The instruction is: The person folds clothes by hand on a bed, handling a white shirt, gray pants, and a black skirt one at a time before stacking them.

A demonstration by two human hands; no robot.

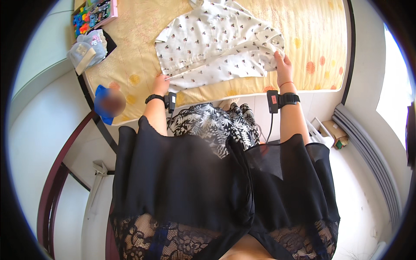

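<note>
A white short-sleeved shirt (pixel 208 39) with a small dark repeated print lies spread over a yellow patterned mattress (pixel 136 42). Its collar points away from me, and the near part is folded or bunched in a slanting crease. My left hand (pixel 161 85) pinches the shirt's near left corner at the hem. At the right side, near a sleeve, my right hand (pixel 284 68) grips the fabric between thumb and fingers. Both wrists wear black straps with small boxes and cables.
At the far left stands a pink-edged box (pixel 109 14) of colourful toys. Nearer are a grey plush item (pixel 87 48) and a blue item (pixel 103 91), partly blurred. A cardboard box (pixel 333 131) and a grey curtain (pixel 367 162) are on the right.
</note>
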